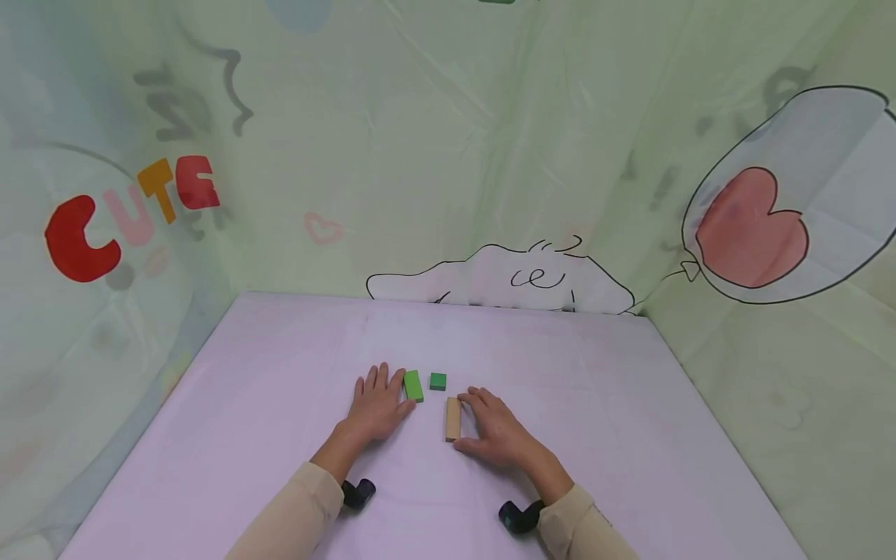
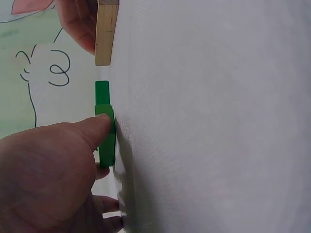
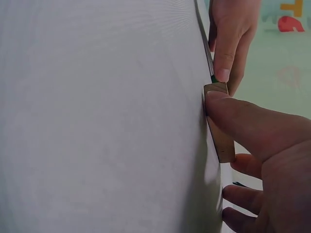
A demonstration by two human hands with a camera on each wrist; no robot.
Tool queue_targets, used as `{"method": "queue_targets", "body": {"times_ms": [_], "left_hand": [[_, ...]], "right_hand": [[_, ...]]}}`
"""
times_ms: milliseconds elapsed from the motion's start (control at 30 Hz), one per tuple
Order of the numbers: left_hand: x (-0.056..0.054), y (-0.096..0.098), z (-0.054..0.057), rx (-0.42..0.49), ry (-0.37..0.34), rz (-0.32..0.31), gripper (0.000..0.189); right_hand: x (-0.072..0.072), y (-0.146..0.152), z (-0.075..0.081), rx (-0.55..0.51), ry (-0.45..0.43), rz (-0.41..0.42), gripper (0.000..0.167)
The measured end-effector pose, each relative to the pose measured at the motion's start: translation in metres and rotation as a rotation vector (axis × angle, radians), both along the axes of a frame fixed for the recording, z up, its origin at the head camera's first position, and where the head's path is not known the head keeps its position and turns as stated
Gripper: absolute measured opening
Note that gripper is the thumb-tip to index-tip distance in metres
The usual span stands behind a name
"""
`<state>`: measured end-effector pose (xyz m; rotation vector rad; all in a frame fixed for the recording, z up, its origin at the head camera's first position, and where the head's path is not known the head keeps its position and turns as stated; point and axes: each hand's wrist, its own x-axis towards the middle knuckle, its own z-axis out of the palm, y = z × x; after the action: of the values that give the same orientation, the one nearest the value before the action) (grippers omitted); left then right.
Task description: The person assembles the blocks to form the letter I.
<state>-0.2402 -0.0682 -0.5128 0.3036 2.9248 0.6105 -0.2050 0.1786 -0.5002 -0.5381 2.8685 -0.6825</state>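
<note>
A light green rectangular block [image 1: 414,386] lies on the table, its two ends between the thumb and index finger of my left hand [image 1: 378,406]. Across from it, a plain wooden block [image 1: 453,420] is pinched the same way by my right hand [image 1: 502,433], thumb at the near end and index finger at the far end. A small dark green block [image 1: 438,382] sits between and slightly beyond them, touched by neither hand. In the right wrist view the wooden block [image 3: 222,138] shows under the thumb, and the green pieces are mostly hidden.
A pale cloth covers the table [image 1: 595,404]. Printed curtains [image 1: 434,140] enclose its back and sides. A black wrist device [image 1: 358,495] sits under the left forearm and another black device [image 1: 519,517] by the right.
</note>
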Motion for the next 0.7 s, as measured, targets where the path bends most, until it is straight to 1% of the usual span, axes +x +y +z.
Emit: {"method": "queue_targets", "body": {"times_ms": [233, 467, 700], "left_hand": [[-0.0005, -0.0002, 0.0019, 0.019, 0.003, -0.005, 0.067], [0.0002, -0.002, 0.0008, 0.013, -0.004, -0.005, 0.069], [-0.0005, -0.0029, 0.0, 0.03, 0.011, -0.014, 0.068]], "right_hand": [[0.0005, 0.0014, -0.0034, -0.013, -0.006, -0.016, 0.079], [0.0016, 0.002, -0.0067, -0.04, 0.002, -0.038, 0.078], [0.0028, 0.0023, -0.0082, -0.049, -0.011, -0.05, 0.078]]}}
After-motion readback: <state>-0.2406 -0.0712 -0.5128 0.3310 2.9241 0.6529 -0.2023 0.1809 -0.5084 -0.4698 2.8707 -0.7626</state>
